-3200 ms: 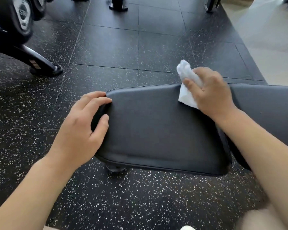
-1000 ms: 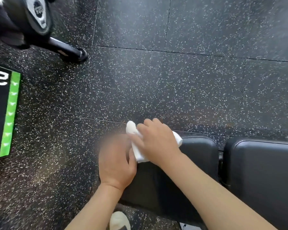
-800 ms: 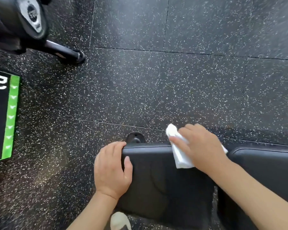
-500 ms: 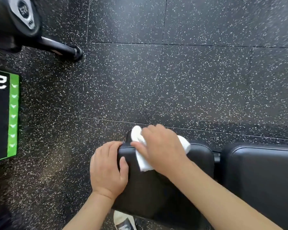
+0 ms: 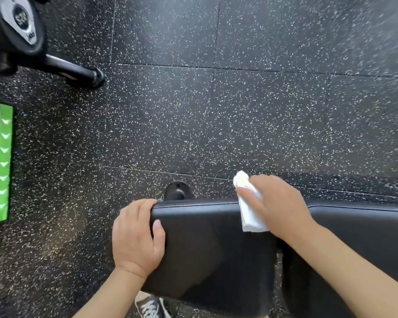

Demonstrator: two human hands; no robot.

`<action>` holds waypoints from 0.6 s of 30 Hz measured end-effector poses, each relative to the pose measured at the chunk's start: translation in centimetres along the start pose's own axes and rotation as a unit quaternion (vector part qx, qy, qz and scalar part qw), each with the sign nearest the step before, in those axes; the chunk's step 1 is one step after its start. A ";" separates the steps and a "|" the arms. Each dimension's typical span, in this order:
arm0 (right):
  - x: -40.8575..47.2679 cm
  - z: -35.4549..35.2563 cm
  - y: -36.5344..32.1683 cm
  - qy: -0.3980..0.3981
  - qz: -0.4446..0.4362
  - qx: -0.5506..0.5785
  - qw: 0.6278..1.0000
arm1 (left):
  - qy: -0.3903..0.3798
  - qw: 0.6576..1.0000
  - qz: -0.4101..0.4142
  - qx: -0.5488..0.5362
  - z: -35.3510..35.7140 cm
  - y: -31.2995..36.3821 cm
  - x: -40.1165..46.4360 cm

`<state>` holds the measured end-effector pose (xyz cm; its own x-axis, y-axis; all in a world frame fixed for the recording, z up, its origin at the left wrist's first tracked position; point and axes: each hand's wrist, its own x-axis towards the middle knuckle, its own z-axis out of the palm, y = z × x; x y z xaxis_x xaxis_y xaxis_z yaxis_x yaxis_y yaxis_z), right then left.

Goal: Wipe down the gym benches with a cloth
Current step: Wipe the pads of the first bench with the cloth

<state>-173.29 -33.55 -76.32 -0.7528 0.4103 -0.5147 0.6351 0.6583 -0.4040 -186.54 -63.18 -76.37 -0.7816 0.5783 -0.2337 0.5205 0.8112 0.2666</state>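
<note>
A black padded bench seat (image 5: 211, 244) fills the lower middle, with a second black pad (image 5: 365, 228) to its right across a narrow gap. My left hand (image 5: 136, 237) grips the seat's left end, fingers curled over the far corner and thumb on top. My right hand (image 5: 278, 207) holds a folded white cloth (image 5: 249, 214) against the seat's far right edge; the cloth's tip pokes out past my fingers.
Speckled black rubber floor tiles (image 5: 216, 122) lie all around. A bench foot (image 5: 177, 191) shows beyond the seat. A black machine with a weight plate (image 5: 19, 21) and floor bar stands top left. A green and black floor mat (image 5: 0, 164) is at left. My shoe (image 5: 151, 306) shows below the seat.
My right hand has slid the cloth from the seat's left end, next to my left hand, to its right end. My left hand has kept its grip.
</note>
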 end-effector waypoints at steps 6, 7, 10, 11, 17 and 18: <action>1.7 3.6 -9.6 0.033 -0.112 -0.052 0.992 | 0.000 1.000 0.002 0.003 0.2 -0.1 -0.2; 2.0 4.8 -11.9 0.037 -0.126 -0.049 0.990 | -0.001 1.000 0.002 0.000 0.3 -0.2 -0.1; 2.7 7.1 -16.4 0.040 -0.128 -0.036 0.990 | 0.004 1.000 0.004 -0.013 0.4 -0.3 0.0; 2.8 7.3 -16.7 0.043 -0.125 -0.032 0.991 | 0.009 1.000 0.003 -0.017 0.4 -0.3 0.0; 0.9 5.6 -12.6 0.069 -0.161 -0.054 0.983 | -0.009 1.000 -0.002 -0.028 -0.1 -0.5 -0.4; 0.7 4.8 -11.3 0.069 -0.141 -0.063 0.986 | -0.010 0.999 -0.002 -0.030 -0.2 -0.5 -0.4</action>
<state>-180.16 -43.80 -75.75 -0.9184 0.2763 -0.2833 0.3771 0.8280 -0.4149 -186.57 -63.84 -76.24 -0.7763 0.5770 -0.2539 0.4952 0.8074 0.3208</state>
